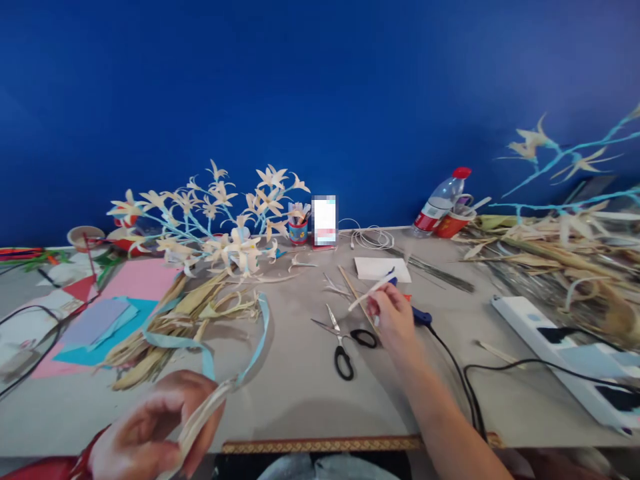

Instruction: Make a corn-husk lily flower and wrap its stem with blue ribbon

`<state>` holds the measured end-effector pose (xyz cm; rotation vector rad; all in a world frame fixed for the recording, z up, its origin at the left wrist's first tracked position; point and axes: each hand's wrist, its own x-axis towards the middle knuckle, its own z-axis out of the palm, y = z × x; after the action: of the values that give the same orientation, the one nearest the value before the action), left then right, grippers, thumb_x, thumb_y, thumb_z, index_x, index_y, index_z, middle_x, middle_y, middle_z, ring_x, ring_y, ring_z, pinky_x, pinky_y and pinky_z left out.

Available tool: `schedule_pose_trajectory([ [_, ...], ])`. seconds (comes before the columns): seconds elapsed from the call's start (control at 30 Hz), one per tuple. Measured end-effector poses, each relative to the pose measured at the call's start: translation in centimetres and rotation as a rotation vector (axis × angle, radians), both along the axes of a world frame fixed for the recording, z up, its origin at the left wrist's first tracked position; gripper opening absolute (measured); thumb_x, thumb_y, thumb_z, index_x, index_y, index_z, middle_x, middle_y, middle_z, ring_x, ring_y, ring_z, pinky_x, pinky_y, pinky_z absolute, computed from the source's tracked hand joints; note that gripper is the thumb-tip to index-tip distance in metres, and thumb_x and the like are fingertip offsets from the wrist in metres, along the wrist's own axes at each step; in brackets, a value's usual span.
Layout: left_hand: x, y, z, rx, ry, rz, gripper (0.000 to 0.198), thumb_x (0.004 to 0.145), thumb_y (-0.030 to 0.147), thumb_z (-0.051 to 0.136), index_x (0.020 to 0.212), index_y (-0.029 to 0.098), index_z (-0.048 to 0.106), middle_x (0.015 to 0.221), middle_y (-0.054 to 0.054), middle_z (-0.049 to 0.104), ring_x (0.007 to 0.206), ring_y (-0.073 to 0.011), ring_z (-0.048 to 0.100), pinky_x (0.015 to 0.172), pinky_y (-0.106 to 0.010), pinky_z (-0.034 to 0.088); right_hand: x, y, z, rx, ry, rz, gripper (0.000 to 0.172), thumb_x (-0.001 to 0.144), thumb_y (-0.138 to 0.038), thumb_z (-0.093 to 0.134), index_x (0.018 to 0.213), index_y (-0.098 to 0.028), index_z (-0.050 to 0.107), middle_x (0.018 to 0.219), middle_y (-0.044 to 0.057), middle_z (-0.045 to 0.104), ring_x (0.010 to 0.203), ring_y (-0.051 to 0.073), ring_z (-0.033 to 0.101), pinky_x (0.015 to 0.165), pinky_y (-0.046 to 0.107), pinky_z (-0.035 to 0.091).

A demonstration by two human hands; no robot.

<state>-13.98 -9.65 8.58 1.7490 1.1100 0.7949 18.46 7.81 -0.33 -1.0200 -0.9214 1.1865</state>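
At the lower left, my left hand [155, 420] is closed around a pale husk-like strip [205, 413] that slants upward. A light blue ribbon [256, 347] meets the strip's upper tip and loops back over a bundle of dried husks [180, 327]. Further off, right of centre, my right hand [393, 307] pinches a slim whitish strip [367, 295] that points left. Just beyond and beside its fingers lies a blue glue gun [421, 316], partly hidden by the hand. Black-handled scissors [342, 347] lie with spread blades to its left.
Cream flowers on blue stems [215, 227] stand at the back left, near coloured paper sheets [113, 330]. A phone [325, 220] stands by the wall. A plastic bottle [439, 203], loose husks [545, 243] and a white power strip [555, 363] occupy the right, with black cables.
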Motion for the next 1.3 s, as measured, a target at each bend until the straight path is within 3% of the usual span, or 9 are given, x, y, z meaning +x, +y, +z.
schedule_pose_trajectory([
  [0.07, -0.6, 0.1, 0.0, -0.007, 0.206, 0.041, 0.037, 0.087, 0.048, 0.044, 0.066, 0.021, 0.057, 0.061, -0.004, 0.062, 0.057, -0.0165, 0.056, 0.059, -0.027, 0.043, 0.2, 0.2, 0.4, 0.001, 0.069, -0.03, 0.016, 0.069, -0.021, 0.059, 0.061, -0.021, 0.045, 0.048, -0.008, 0.042, 0.043, 0.008, 0.036, 0.045, 0.021, 0.034],
  [0.2, -0.4, 2.3, -0.9, 0.089, 0.729, 0.335, 0.025, 0.091, 0.036, 0.041, 0.084, 0.023, 0.06, 0.066, 0.0, 0.061, 0.059, -0.0163, 0.056, 0.055, -0.024, 0.038, -0.3, -0.5, 0.8, -0.015, 0.113, 0.041, 0.018, 0.07, -0.023, 0.062, 0.06, -0.021, 0.047, 0.051, -0.006, 0.044, 0.046, 0.01, 0.04, 0.047, 0.023, 0.036],
  [0.37, -0.7, 5.9, -1.7, 0.302, 1.261, 0.513, 0.031, 0.091, 0.028, 0.037, 0.098, 0.018, 0.065, 0.077, -0.012, 0.068, 0.067, -0.0266, 0.064, 0.056, -0.03, 0.038, -1.3, -1.8, 1.1, -0.029, 0.01, 0.189, 0.015, 0.072, -0.025, 0.063, 0.062, -0.02, 0.052, 0.055, -0.004, 0.049, 0.049, 0.011, 0.044, 0.047, 0.024, 0.035],
  [0.43, -0.8, 6.7, -1.9, 0.312, 1.319, 0.547, 0.033, 0.09, 0.028, 0.039, 0.109, 0.014, 0.062, 0.081, -0.015, 0.07, 0.068, -0.0288, 0.065, 0.055, -0.032, 0.04, -1.5, -2.1, 1.1, -0.027, -0.011, 0.204, 0.016, 0.071, -0.027, 0.063, 0.061, -0.02, 0.054, 0.055, -0.003, 0.051, 0.049, 0.011, 0.044, 0.047, 0.024, 0.035],
  [0.53, 0.5, 6.8, -2.2, 0.377, 1.1, 0.476, 0.034, 0.09, 0.031, 0.042, 0.114, 0.016, 0.061, 0.101, -0.015, 0.07, 0.086, -0.029, 0.066, 0.07, -0.034, 0.046, -1.6, -2.3, 1.1, -0.023, -0.026, 0.221, 0.016, 0.071, -0.027, 0.064, 0.061, -0.019, 0.055, 0.055, -0.003, 0.053, 0.049, 0.011, 0.044, 0.047, 0.023, 0.035],
  [0.63, 3.8, 6.3, -2.5, 0.397, 0.743, 0.389, 0.026, 0.091, 0.031, 0.045, 0.099, 0.02, 0.067, 0.106, -0.01, 0.07, 0.093, -0.0248, 0.064, 0.082, -0.033, 0.045, -1.7, -2.6, 1.0, -0.024, -0.034, 0.256, 0.014, 0.071, -0.026, 0.066, 0.063, -0.019, 0.057, 0.057, -0.002, 0.057, 0.05, 0.011, 0.045, 0.048, 0.023, 0.035],
  [0.73, 8.1, 6.6, -2.8, 0.283, 0.41, 0.37, 0.022, 0.088, 0.034, 0.052, 0.099, 0.021, 0.067, 0.097, -0.008, 0.07, 0.074, -0.019, 0.063, 0.067, -0.028, 0.046, -2.0, -3.0, 0.7, -0.011, -0.048, 0.323, 0.014, 0.073, -0.028, 0.067, 0.066, -0.018, 0.06, 0.059, -0.002, 0.058, 0.051, 0.01, 0.046, 0.05, 0.023, 0.036],
  [0.9, 12.6, 9.3, -4.2, -0.105, -0.07, 0.162, 0.023, 0.085, 0.038, 0.057, 0.088, 0.017, 0.065, 0.072, -0.002, 0.065, 0.059, -0.0137, 0.055, 0.056, -0.023, 0.042, -2.5, -3.6, 0.7, -0.004, -0.045, 0.424, 0.015, 0.074, -0.032, 0.068, 0.071, -0.018, 0.062, 0.059, -0.002, 0.058, 0.049, 0.01, 0.046, 0.05, 0.023, 0.037],
  [1.3, 13.0, 9.5, -6.1, -0.303, -0.309, 0.213, 0.028, 0.08, 0.043, 0.063, 0.074, 0.016, 0.057, 0.058, 0.002, 0.055, 0.05, -0.009, 0.045, 0.05, -0.021, 0.036, -2.8, -3.7, 0.4, 0.001, -0.058, 0.433, 0.014, 0.073, -0.029, 0.066, 0.064, -0.019, 0.063, 0.056, -0.002, 0.056, 0.05, 0.011, 0.045, 0.048, 0.023, 0.035],
])
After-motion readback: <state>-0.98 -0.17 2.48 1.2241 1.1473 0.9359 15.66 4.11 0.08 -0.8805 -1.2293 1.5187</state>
